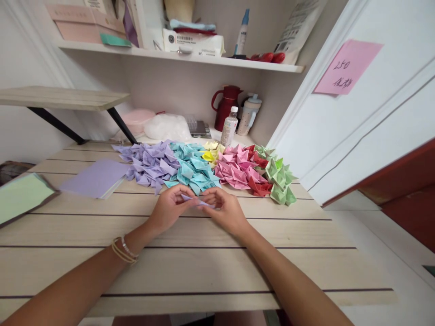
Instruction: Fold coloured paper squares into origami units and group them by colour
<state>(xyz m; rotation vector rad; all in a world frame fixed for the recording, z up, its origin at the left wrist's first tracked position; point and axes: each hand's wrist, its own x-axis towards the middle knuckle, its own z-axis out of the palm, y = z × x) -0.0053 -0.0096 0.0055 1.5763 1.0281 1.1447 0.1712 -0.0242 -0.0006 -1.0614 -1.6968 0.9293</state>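
A small piece of folded purple paper (205, 204) is pinched between my two hands, just above the slatted wooden table. My left hand (171, 206), with bracelets at the wrist, is closed on its left end. My right hand (224, 209) grips the right end, and fingers of both hands cover much of it. Right behind the hands lie heaps of folded paper boats, sorted by colour: purple boats (149, 163), blue boats (193, 167), yellow boats (212, 154), pink boats (237, 166), red boats (260, 186) and green boats (282, 181).
Flat purple sheets (97, 177) and pale green sheets (23, 197) lie at the left. A raised wooden stand (61, 97) is behind them. At the back are a clear bottle (229, 127), a red jug (227, 108) and a light tumbler (249, 115), below a white shelf (142, 53).
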